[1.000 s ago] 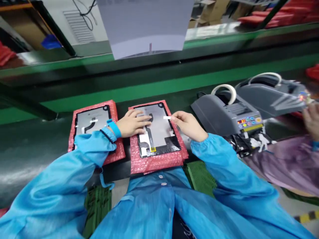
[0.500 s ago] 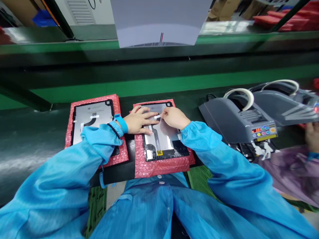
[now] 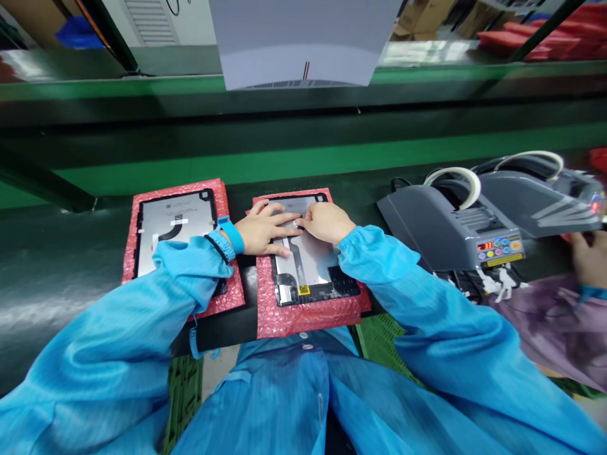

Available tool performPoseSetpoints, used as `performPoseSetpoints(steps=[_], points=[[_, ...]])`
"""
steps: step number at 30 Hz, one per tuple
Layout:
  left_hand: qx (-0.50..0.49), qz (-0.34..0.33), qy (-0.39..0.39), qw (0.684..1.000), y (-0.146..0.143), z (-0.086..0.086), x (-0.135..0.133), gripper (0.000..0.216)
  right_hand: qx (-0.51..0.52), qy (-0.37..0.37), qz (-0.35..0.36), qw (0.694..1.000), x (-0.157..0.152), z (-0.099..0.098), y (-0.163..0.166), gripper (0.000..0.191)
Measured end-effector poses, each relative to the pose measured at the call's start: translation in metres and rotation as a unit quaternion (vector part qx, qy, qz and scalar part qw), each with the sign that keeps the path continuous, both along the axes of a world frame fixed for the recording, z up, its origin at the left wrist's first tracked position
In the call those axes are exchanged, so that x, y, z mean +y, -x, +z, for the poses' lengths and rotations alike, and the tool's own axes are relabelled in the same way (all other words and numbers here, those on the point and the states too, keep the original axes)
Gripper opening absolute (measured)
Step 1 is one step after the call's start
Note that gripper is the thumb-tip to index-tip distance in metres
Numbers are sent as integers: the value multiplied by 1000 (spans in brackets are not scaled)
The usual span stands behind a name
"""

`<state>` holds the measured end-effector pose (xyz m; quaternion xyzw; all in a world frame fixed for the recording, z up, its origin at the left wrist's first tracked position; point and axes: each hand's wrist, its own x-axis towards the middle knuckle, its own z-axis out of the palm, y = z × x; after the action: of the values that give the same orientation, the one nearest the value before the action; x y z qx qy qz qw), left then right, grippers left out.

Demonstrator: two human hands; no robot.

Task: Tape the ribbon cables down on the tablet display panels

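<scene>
A tablet screen panel [image 3: 313, 265], silver-backed with black edges and dark flex cables, lies on red bubble wrap [image 3: 284, 322] before me. Spread fingers of my left hand [image 3: 265, 232] rest flat on its upper left part. My right hand [image 3: 328, 223] is closed, its fingertips on the panel right by the left fingertips, over a small white piece of tape [image 3: 294, 224] that is mostly covered. Whether the right fingers pinch anything is hidden. A second screen panel [image 3: 190, 208] lies on its own red bubble wrap [image 3: 129, 253], partly under my left forearm.
Two grey tape dispensers [image 3: 427, 221] stand to the right, the nearer with a lit display and a white tape roll [image 3: 467, 183]. Beyond, a co-worker's hand [image 3: 590, 256] is at the farther one. A white panel [image 3: 303, 44] hangs above the dark bench [image 3: 57, 253].
My right hand has shifted slightly left, onto the white tape beside the left fingertips. My left hand stays put. The co-worker's hand has moved a little left.
</scene>
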<state>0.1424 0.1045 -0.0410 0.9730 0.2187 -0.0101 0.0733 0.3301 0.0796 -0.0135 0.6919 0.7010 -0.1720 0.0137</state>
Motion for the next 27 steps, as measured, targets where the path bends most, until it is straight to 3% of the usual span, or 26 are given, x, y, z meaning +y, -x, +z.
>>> performPoseSetpoints(steps=[5, 8, 11, 14, 17, 20, 24, 27], points=[[-1, 0, 1, 1000, 0, 0, 0, 59, -68, -8, -42, 997, 9, 5, -1, 49], [-7, -5, -14, 1000, 1, 2, -2, 60, -72, -31, -77, 994, 9, 7, -15, 48], [-11, -15, -30, 999, -1, 7, -7, 61, -7, -85, -116, 990, -10, 4, -46, 39], [13, -11, -34, 999, -4, 12, -13, 61, 126, -155, -173, 965, -57, -10, -91, 44], [32, 9, -33, 999, -7, 16, -16, 59, 299, -169, -274, 898, -119, -31, -136, 55], [16, 49, -28, 998, -13, 20, -15, 54, 405, -201, -403, 796, -167, -49, -167, 59], [-6, 88, -48, 995, -31, 32, -16, 48, 456, -299, -488, 682, -180, -54, -194, 60], [-20, 93, -79, 992, -46, 45, -31, 45, 477, -317, -501, 649, -169, -52, -205, 54]])
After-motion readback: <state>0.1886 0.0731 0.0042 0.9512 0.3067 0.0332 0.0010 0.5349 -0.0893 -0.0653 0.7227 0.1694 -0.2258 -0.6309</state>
